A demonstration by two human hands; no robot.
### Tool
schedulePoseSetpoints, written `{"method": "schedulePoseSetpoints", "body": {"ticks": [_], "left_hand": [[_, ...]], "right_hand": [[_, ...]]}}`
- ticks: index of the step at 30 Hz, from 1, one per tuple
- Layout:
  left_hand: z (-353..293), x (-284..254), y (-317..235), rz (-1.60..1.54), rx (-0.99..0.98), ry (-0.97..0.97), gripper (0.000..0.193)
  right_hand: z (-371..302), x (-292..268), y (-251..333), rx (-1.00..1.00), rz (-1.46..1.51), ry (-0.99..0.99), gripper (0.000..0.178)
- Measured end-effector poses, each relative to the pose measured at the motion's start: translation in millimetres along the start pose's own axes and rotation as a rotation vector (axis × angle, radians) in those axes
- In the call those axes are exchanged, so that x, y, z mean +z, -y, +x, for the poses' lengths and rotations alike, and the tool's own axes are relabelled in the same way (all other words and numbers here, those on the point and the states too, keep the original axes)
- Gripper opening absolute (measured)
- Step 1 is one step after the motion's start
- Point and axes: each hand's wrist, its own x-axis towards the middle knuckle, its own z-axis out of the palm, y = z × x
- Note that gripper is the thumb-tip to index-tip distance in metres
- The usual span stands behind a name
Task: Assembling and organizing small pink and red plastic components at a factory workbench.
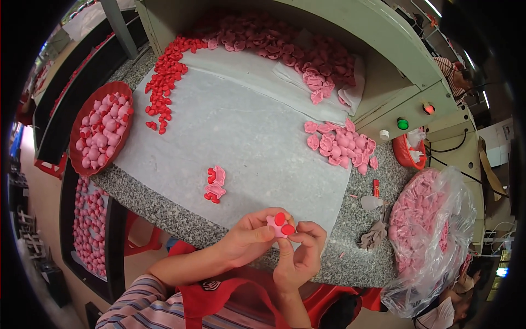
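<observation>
The fingers of your left hand and right hand both grip the small pink-and-red piece, held over the near edge of the white sheet that covers part of the speckled worktop.

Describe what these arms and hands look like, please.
They're a person's: the left hand and right hand are ungloved, with bare fingers; no rings, watch or cables show. The left forearm comes out of a striped sleeve in pinkish, grey and white; the right sleeve can't be made out.
</observation>
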Motion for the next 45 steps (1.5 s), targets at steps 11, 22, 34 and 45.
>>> {"method": "schedulePoseSetpoints", "body": {"ticks": [11, 22, 34, 45], "left_hand": [[-3.1, 2.2, -6.2, 0.336, 0.076, -0.096, 0.03], [-4.0, 11.8, -19.1, 0.822, 0.252, -0.051, 0.051], [-4.4, 34.7, -28.0, 1.198, 0.287, -0.209, 0.039], [-7.6, 28.9, -20.4, 1.423, 0.585, -0.146, 0.042]], "right_hand": [[-0.2, -5.8, -12.0, 0.025, 0.059, 0.025, 0.019], [6.1, -16.3, -5.2, 0.049, 0.328, 0.101, 0.021], [14.3, -17.3, -5.9, 0.081, 0.355, 0.183, 0.019], [10.3, -15.9, -18.8, 0.319, 0.739, 0.275, 0.019]]}}
